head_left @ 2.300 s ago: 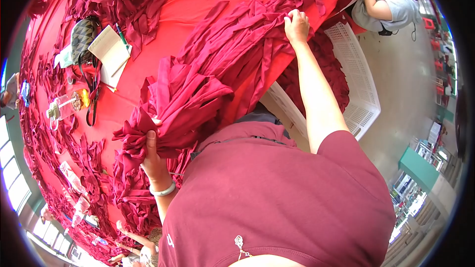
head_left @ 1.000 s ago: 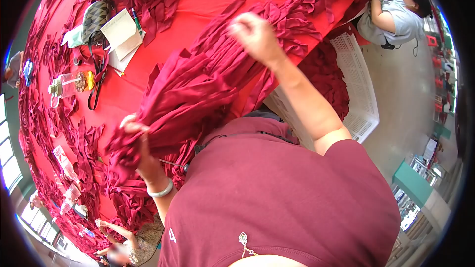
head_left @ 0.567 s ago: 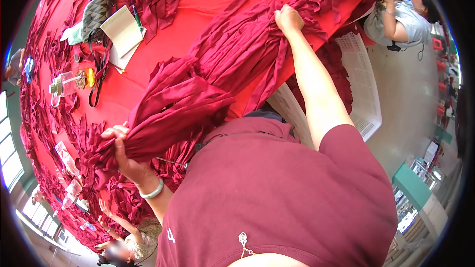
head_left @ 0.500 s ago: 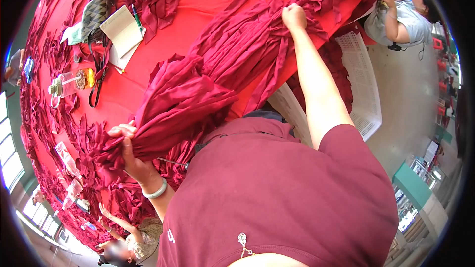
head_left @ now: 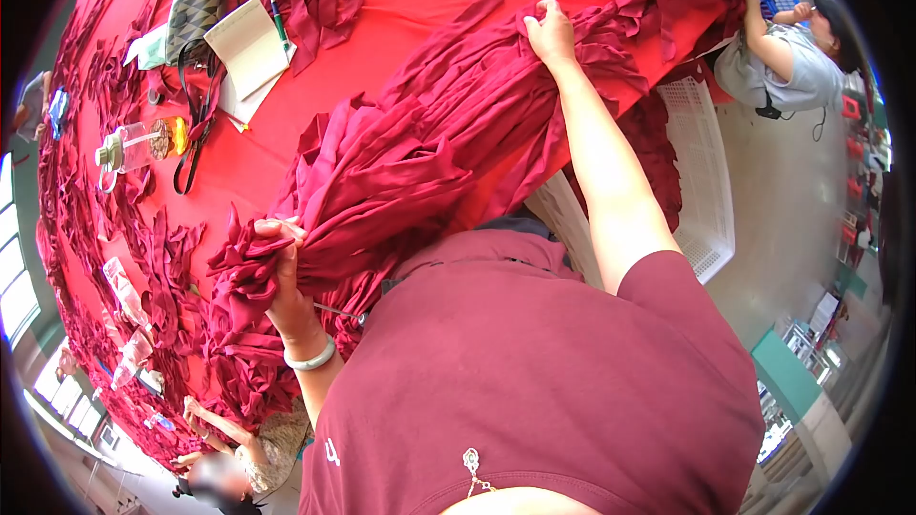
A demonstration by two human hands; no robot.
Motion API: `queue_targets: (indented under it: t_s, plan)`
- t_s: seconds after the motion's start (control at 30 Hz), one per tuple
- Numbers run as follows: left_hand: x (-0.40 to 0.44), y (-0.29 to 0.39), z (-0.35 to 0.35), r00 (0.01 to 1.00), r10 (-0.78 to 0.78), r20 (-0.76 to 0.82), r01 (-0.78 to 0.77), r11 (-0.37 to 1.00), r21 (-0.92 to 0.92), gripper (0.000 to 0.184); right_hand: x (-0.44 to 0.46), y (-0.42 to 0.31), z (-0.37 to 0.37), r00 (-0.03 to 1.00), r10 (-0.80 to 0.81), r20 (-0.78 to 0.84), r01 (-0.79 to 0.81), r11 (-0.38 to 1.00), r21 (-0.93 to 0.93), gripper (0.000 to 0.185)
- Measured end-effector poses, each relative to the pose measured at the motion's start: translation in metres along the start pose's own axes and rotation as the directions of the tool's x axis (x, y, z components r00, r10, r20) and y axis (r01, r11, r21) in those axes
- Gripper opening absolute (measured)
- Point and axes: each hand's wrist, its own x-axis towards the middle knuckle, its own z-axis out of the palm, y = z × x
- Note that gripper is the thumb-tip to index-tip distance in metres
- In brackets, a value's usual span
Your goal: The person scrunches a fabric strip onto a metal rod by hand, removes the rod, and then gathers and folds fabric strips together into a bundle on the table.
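A long bundle of dark red fabric strips point(head_left: 391, 162) stretches diagonally across the bright red table cover. My left hand point(head_left: 286, 253), with a pale bangle at the wrist, is closed round the bundle's near left end, and bunched strip ends stick out beyond the fingers. At the far right end, my right hand point(head_left: 551, 35) lies over the strips with its fingers curled in. Whether a strip is pinched in it is hidden. Below the left hand, a thin metal rod point(head_left: 334, 312) shows beside more loose strips.
An open notebook point(head_left: 250, 48), a green pen point(head_left: 279, 19), a patterned pouch point(head_left: 197, 19) and a clear bottle point(head_left: 134, 146) lie on the red cover point(head_left: 286, 95). A white plastic basket point(head_left: 704, 172) stands by the table edge. Co-workers point(head_left: 787, 62) are around the table.
My left hand has moved right and slightly up the view with the bundle's end. My right hand has shifted slightly left, its fingers turned differently. The co-worker at upper right reaches toward the strips.
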Motion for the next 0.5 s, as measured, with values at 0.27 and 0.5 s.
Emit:
queue_targets:
  t_s: [0.27, 0.5]
  plan:
    - [-0.014, -0.009, -0.027, 0.983, -0.038, -0.18, 0.031, 0.999, -0.038, 0.015, -0.014, -0.018, -0.023, 0.989, -0.011, -0.149, 0.016, 0.999, 0.031, 0.022]
    - [-0.007, -0.01, -0.032, 0.99, 0.0, -0.138, -0.009, 0.998, -0.062, 0.015, -0.002, -0.001, -0.032, 0.998, -0.034, -0.05, 0.044, 0.977, 0.209, 0.024]
